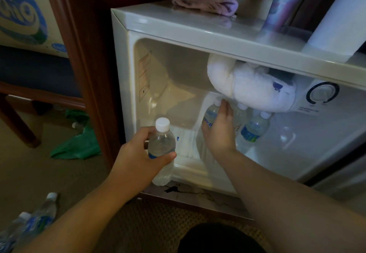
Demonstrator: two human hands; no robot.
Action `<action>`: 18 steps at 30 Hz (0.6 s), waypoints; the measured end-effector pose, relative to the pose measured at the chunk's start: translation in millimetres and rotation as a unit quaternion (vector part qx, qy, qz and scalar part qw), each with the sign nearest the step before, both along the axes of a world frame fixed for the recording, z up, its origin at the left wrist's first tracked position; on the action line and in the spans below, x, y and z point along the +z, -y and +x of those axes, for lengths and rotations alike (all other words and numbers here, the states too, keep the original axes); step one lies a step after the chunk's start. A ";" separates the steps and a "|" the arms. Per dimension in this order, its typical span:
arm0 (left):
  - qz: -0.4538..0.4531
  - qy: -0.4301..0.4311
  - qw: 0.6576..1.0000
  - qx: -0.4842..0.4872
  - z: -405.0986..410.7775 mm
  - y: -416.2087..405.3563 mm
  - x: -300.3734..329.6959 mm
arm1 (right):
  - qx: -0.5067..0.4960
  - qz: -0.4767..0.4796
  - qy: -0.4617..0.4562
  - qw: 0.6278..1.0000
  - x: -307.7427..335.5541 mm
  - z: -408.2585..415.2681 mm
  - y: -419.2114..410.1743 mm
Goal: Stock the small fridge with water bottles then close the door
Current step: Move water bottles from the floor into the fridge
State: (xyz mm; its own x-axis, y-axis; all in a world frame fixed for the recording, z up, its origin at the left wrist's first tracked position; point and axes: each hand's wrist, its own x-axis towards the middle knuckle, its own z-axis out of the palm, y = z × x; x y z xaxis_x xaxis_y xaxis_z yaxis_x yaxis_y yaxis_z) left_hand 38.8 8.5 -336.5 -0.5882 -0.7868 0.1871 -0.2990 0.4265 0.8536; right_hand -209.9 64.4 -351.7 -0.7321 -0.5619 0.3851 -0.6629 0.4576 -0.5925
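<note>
Our left hand [136, 153] wraps its fingers around a full, slick bottle [162, 149] mid-body, at seven o'clock from our right hand [217, 129], which grips another bottle [210, 114] inside the fridge [178, 26].

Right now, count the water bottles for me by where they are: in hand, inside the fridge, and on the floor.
Held in left hand: 1 water bottle
Inside fridge: 3 visible, one under right hand, one behind it, one beside
On carpet: 2 visible
Total: 6
</note>
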 end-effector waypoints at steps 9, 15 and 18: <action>0.026 -0.026 0.999 0.011 -59.2 18.3 2.7 | 0.222 0.302 -0.094 0.922 -67.2 15.9 -46.5; -0.004 -0.019 0.999 0.035 -112.1 41.2 -7.3 | 0.239 0.376 -0.074 0.892 -106.6 11.2 -48.5; -0.006 -0.007 0.999 0.054 -136.3 50.6 -15.4 | 0.235 0.361 -0.082 0.899 -115.5 8.6 -49.8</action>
